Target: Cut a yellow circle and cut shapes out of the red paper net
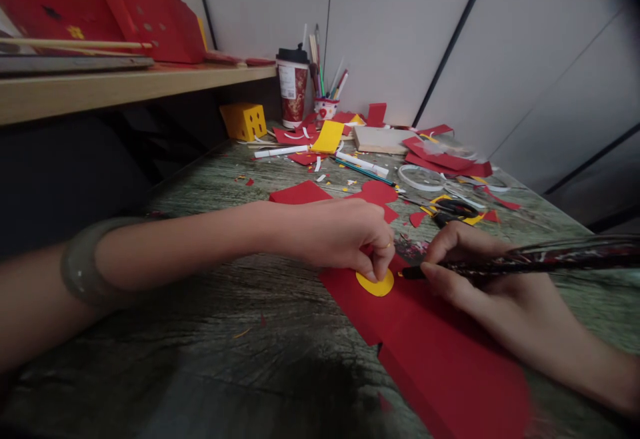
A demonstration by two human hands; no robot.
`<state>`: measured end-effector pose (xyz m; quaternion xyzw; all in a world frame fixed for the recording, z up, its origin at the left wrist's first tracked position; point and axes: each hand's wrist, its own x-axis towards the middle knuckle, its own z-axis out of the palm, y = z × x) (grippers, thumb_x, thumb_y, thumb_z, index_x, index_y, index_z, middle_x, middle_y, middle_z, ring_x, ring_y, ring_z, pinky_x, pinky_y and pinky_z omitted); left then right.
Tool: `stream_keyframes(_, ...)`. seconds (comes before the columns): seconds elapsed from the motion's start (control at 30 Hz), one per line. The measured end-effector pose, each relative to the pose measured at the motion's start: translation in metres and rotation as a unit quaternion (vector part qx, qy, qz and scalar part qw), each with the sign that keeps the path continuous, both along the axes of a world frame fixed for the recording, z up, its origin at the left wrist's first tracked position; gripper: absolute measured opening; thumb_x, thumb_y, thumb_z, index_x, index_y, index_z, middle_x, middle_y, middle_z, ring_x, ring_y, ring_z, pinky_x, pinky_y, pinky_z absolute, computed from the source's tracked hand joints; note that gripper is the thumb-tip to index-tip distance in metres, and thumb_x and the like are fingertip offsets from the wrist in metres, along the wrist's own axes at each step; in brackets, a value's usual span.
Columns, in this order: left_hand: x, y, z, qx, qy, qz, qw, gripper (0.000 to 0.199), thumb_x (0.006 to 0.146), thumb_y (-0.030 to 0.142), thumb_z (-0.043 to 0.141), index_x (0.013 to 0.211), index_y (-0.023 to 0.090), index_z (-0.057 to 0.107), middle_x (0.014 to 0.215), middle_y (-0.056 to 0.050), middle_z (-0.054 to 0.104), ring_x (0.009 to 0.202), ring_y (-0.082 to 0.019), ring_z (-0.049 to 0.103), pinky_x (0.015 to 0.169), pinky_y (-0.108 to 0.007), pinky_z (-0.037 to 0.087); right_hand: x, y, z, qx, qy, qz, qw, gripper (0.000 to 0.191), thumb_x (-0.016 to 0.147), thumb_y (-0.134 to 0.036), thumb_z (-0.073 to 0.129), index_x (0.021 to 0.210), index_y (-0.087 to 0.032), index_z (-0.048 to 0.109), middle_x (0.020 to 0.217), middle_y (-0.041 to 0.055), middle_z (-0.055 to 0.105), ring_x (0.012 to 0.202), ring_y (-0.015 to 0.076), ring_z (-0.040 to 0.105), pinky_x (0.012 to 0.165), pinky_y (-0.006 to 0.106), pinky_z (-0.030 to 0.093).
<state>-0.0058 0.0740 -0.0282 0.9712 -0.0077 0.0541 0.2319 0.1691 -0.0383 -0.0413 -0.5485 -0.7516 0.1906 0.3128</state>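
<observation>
A long folded sheet of red paper (450, 352) lies on the dark wood-grain table (210, 339). On its upper left part is a yellow paper disc (376, 286). My left hand (345, 232) is closed, its thumb and fingertips pinched together on the disc's top edge; what is between them is partly hidden. My right hand (505, 292) grips a dark patterned pen-like tool (540, 257) with a black tip end. That tip is just right of the disc, beside a tiny yellow scrap on the red paper.
Black-handled scissors (455, 209), a tape roll (421, 177), markers (281, 152) and red scraps lie behind my hands. Further back stand a yellow paper box (244, 121), a lidded cup (291, 86) and a pen holder (326, 108). A wooden shelf (125, 86) juts out at upper left.
</observation>
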Motion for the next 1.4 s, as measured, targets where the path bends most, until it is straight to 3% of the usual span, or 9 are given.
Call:
stream_keyframes(0.37,0.000,-0.001,0.000,0.008,0.005,0.005,1.000,0.011,0.073,0.007,0.056,0.071,0.017,0.061,0.075,0.001,0.062,0.076,-0.011,0.052,0.067,-0.021,0.038,-0.001,0.000,0.003,0.050,-0.004,-0.028,0.998,0.007,0.081,-0.023,0.047,0.074,-0.023,0.048,0.061,-0.0046,0.049,0.053,0.0108,0.045,0.046,0.021,0.035)
stream_keyframes(0.5,-0.002,-0.004,0.004,0.028,0.010,0.016,0.999,0.009,0.074,0.012,0.057,0.074,0.019,0.062,0.078,0.001,0.062,0.081,-0.012,0.049,0.069,-0.022,0.036,-0.001,0.000,0.002,0.083,-0.023,-0.057,0.995,0.011,0.083,-0.026,0.045,0.092,-0.028,0.052,0.078,-0.0028,0.058,0.064,0.0130,0.054,0.056,0.022,0.041)
stream_keyframes(0.6,-0.004,-0.008,0.010,0.056,0.026,0.027,0.998,0.005,0.073,0.019,0.059,0.078,0.018,0.061,0.081,0.000,0.060,0.084,-0.014,0.047,0.071,-0.023,0.034,-0.003,0.001,0.004,0.052,-0.065,-0.039,0.996,0.013,0.081,-0.023,0.048,0.093,-0.027,0.051,0.086,-0.0016,0.059,0.075,0.0151,0.056,0.064,0.024,0.042)
stream_keyframes(0.7,-0.005,-0.013,0.013,0.078,0.040,0.070,0.994,0.021,0.070,0.027,0.062,0.088,0.017,0.057,0.089,-0.002,0.057,0.088,-0.016,0.044,0.072,-0.024,0.033,-0.005,-0.001,0.007,-0.006,-0.074,-0.010,0.997,0.021,0.077,-0.017,0.049,0.098,-0.024,0.047,0.092,0.0000,0.057,0.081,0.0163,0.055,0.070,0.025,0.043)
stream_keyframes(0.83,-0.005,-0.013,0.010,0.065,0.053,0.121,0.989,0.037,0.069,0.034,0.061,0.102,0.019,0.050,0.097,-0.002,0.054,0.091,-0.018,0.041,0.071,-0.025,0.033,-0.003,-0.005,0.006,-0.008,-0.069,-0.020,0.997,0.034,0.071,-0.009,0.050,0.101,-0.024,0.044,0.098,0.0006,0.055,0.088,0.0176,0.054,0.075,0.027,0.043)
stream_keyframes(1.07,-0.003,-0.016,0.013,0.050,0.100,0.132,0.985,0.017,0.070,0.028,0.062,0.083,0.018,0.057,0.084,0.000,0.056,0.086,-0.016,0.043,0.070,-0.022,0.032,0.005,-0.007,-0.004,-0.025,-0.069,0.031,0.997,0.042,0.069,-0.011,0.051,0.107,-0.026,0.040,0.103,0.0023,0.052,0.090,0.0193,0.052,0.078,0.031,0.043)
stream_keyframes(1.23,-0.003,-0.018,0.011,0.005,0.081,0.156,0.984,0.033,0.066,0.030,0.064,0.093,0.018,0.049,0.088,0.000,0.053,0.083,-0.014,0.044,0.065,-0.020,0.033,0.003,-0.007,-0.003,-0.013,-0.041,0.029,0.999,0.043,0.067,-0.009,0.052,0.106,-0.026,0.042,0.105,0.0033,0.053,0.091,0.0206,0.053,0.080,0.033,0.043)
stream_keyframes(1.4,-0.002,-0.014,0.012,0.018,0.056,0.132,0.989,0.021,0.065,0.024,0.065,0.081,0.016,0.053,0.077,0.001,0.053,0.076,-0.012,0.046,0.064,-0.020,0.033,0.004,-0.006,-0.007,0.017,-0.030,0.014,0.999,0.043,0.064,-0.012,0.053,0.104,-0.026,0.045,0.101,0.0034,0.057,0.088,0.0220,0.056,0.074,0.033,0.046)
